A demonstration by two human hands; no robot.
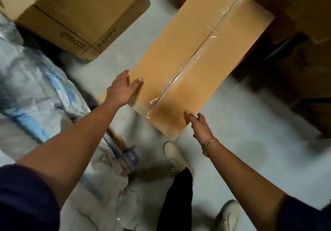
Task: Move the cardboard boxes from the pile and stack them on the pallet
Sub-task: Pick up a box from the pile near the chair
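Reaching both arms down, I had the left grip [123, 89] on the long side of the taped box [188, 55], at its near corner: thumb laid on the top face, fingers fairly straight against the side, pressing and not curled round anything. The right grip [198, 125] was also open, its straight fingertips touching the near end of the same box, at the opposite corner. The box ran away from both grips, its clear-taped seam starting between them. I could not tell whether it sat on the floor [250, 123] or was already a little clear of it.

I judged this the pick-up step: one box bracketed, none carried off. Next the move called for getting both grips under or firmly against opposite sides, lifting level because the box was long, then turning towards the pallet, which was not in view.

My count:
- one taped box at the grips
- one printed box [80, 15] beyond the left grip
- at least two dim cartons [295, 60] beyond the right grip, too dark to count surely
- one plastic-wrapped bundle [32, 87] outside the left grip
- two pale shoes [174, 156] nearer than the grips
- one bracelet [208, 143] behind the right grip
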